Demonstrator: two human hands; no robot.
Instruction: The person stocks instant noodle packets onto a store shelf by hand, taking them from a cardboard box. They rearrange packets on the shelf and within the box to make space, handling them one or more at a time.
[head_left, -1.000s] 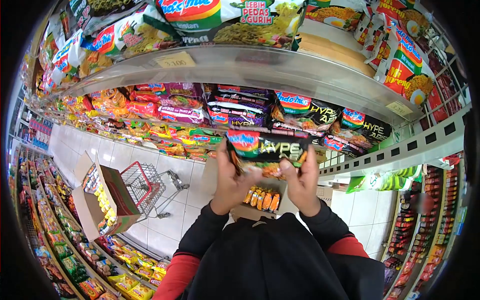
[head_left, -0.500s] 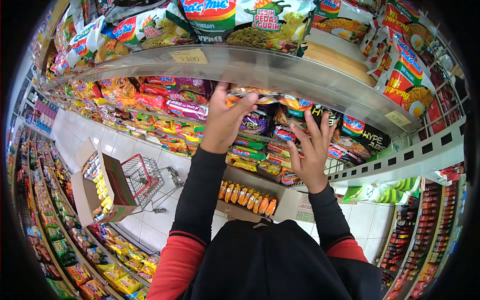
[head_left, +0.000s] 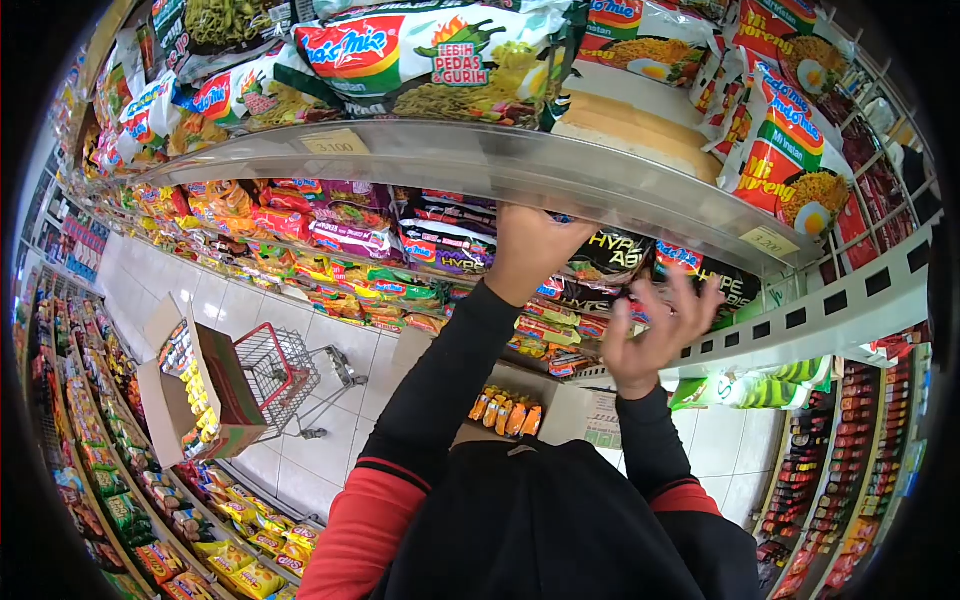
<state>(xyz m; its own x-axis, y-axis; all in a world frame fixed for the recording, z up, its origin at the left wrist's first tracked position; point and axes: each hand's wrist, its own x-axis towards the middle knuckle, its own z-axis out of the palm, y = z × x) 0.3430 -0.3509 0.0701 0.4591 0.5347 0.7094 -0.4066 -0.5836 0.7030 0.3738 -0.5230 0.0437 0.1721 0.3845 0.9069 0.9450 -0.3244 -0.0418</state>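
Observation:
My left hand (head_left: 540, 250) reaches in under the upper shelf (head_left: 430, 160), among the instant noodle packets on the shelf below. Its fingers are hidden by the shelf edge, so whatever they touch does not show. Close to it lie a dark purple noodle packet (head_left: 445, 246) and a black noodle packet (head_left: 609, 257). My right hand (head_left: 655, 335) hovers before the lower packets, palm up, with its fingers spread and somewhat blurred; nothing is in it.
Large green-and-white noodle packs (head_left: 440, 65) fill the upper shelf. Below stands an open carton with orange packets (head_left: 507, 412). A shopping cart (head_left: 277, 375) and another open carton (head_left: 225, 390) stand at left. A white perforated shelf bracket (head_left: 800, 318) juts out at right.
My left hand has moved right and deeper under the shelf; the orange-edged packet it held is out of sight. My right hand has moved right and down. The view has shifted slightly.

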